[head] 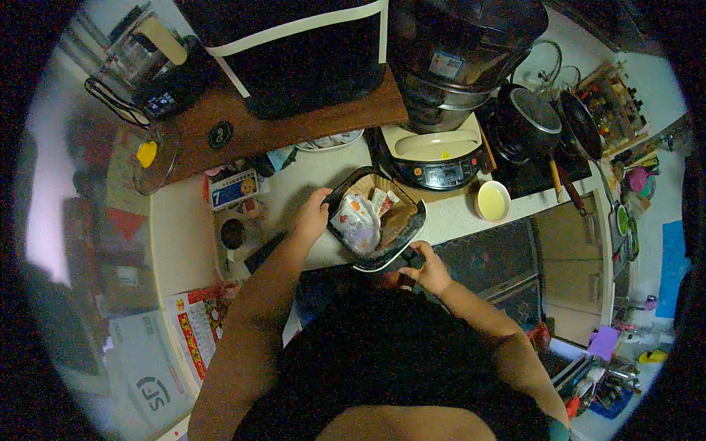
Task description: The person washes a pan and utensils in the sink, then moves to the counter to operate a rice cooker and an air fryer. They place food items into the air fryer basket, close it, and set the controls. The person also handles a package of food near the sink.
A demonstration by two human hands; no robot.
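Observation:
Both my hands hold a black air-fryer-type drawer (345, 176) with a pale front edge, tilted above the front of the counter. My left hand (313, 218) grips its left rim. At the near right side, my right hand (433, 270) has its fingers and thumb around what looks like a dark handle. Inside lie a crinkled paper liner (361, 186), a clear plastic package with orange and red marks (358, 223), small white-and-red packets (385, 202) and a flat brown item (398, 223). The drawer's floor is mostly hidden.
A cream-and-black electric cooker (438, 146) carries a dark pot behind the drawer. To its right stand a cup of pale yellow contents (492, 202) and a lidded pan (524, 127). A wooden shelf (298, 129) bears a large black appliance (309, 66). A blue-white box (234, 191) sits left.

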